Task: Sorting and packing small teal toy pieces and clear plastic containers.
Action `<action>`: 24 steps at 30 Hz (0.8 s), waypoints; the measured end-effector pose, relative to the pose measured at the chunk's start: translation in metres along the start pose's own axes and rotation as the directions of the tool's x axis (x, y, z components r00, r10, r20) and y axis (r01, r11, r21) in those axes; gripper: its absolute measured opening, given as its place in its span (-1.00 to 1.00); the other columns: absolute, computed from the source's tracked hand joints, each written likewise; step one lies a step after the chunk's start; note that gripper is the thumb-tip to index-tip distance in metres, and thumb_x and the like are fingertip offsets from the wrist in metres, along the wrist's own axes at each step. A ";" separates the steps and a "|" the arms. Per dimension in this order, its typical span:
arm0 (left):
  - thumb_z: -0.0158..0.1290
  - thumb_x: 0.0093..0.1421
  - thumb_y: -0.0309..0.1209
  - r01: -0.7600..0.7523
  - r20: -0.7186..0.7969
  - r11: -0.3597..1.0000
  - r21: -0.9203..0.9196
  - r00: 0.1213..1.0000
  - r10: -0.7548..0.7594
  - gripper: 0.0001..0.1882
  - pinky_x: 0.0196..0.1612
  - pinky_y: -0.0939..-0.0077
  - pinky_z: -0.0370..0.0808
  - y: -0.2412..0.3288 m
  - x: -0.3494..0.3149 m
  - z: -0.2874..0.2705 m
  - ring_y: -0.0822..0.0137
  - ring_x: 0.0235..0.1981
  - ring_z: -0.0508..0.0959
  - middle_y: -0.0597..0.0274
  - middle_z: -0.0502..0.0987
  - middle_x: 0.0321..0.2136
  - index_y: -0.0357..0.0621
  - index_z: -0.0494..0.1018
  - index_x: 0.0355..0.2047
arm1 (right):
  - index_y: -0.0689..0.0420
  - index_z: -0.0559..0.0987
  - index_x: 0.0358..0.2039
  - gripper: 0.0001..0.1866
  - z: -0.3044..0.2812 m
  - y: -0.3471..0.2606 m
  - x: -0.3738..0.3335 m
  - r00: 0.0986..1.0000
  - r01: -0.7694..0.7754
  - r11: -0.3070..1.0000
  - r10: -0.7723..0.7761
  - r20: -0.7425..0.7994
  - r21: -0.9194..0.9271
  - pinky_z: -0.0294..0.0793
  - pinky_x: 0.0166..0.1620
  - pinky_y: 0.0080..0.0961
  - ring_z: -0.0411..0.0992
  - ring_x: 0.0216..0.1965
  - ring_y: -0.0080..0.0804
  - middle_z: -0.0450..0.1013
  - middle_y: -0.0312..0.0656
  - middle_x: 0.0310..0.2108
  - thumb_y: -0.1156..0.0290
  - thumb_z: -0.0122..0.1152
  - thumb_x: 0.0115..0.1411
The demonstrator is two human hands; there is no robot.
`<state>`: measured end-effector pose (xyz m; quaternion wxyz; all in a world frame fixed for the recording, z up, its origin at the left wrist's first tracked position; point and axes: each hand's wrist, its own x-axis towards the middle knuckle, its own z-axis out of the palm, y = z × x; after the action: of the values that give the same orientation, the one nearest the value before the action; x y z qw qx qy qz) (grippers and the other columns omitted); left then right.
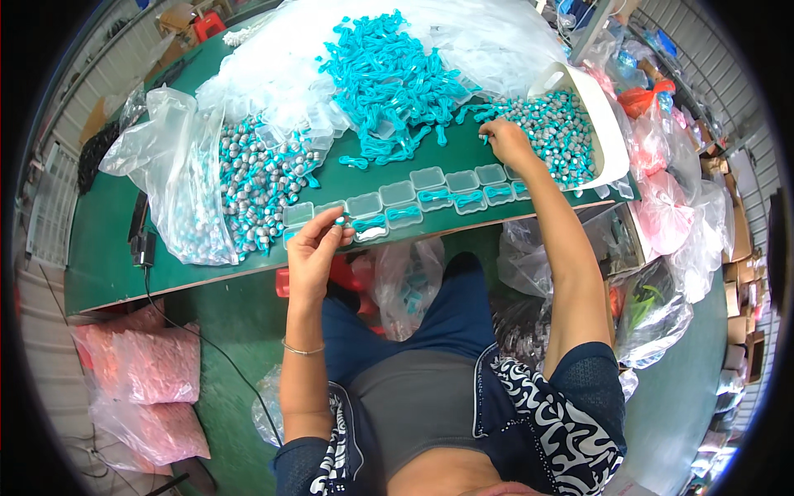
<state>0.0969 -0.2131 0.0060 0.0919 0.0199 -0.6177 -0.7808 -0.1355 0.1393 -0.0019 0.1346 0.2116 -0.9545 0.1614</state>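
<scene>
My left hand [311,252] is closed in a pinch at the table's near edge, with a small grey-and-teal piece [340,221] between thumb and finger. Just beside it runs a line of small clear plastic boxes [398,193] with their lids open; several hold folded teal cords [404,213], and one near the left end holds something white [370,234]. Farther right, my right hand [509,142] reaches over the left edge of a heap of small grey-and-teal pieces [554,132]. Its fingertips are pinched, with a bit of teal showing at them.
A large pile of teal cords [389,91] lies mid-table before heaped clear boxes [265,83]. A white tub [610,140] lies tipped at the right around its pieces. More pieces spill from a clear bag [186,190] at left. Bags of pink items [153,364] sit on the floor.
</scene>
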 end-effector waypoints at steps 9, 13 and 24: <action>0.05 0.21 -0.61 -0.050 0.046 0.999 -0.001 0.998 0.050 -0.73 -0.17 0.63 0.52 -0.006 -0.005 -0.003 0.45 -0.26 0.58 0.21 0.56 -0.25 -0.36 0.42 -0.06 | 0.16 0.60 -0.27 -0.81 -0.003 -0.002 -0.001 0.999 0.005 1.000 -0.005 0.031 0.004 0.46 -0.15 -0.15 0.49 -0.23 -0.02 0.53 -0.03 -0.31 0.47 0.16 0.08; 0.07 0.19 -0.62 -0.068 0.047 0.998 0.005 0.997 0.068 -0.76 -0.18 0.64 0.51 -0.004 -0.008 -0.005 0.48 -0.27 0.57 0.22 0.56 -0.25 -0.36 0.44 -0.11 | 0.13 0.59 -0.26 -0.81 -0.008 -0.001 0.001 0.996 0.068 0.995 -0.071 0.051 0.076 0.46 -0.14 -0.17 0.48 -0.22 -0.03 0.52 -0.04 -0.28 0.49 0.17 0.08; 0.18 0.10 -0.61 -0.108 -0.167 0.977 0.184 0.976 0.140 -0.82 -0.26 0.68 0.49 0.010 -0.008 -0.042 0.58 -0.38 0.53 0.35 0.57 -0.41 -0.31 0.53 -0.25 | 0.22 0.56 -0.34 -0.81 -0.009 0.013 -0.002 0.979 0.194 0.973 -0.200 0.036 0.123 0.50 -0.29 -0.36 0.51 -0.39 -0.19 0.51 -0.07 -0.40 0.51 0.31 -0.02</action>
<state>0.1125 -0.2544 0.0049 0.1938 0.0592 -0.6728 -0.7116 -0.1379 0.1547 0.0019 0.1142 0.3167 -0.9204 0.1989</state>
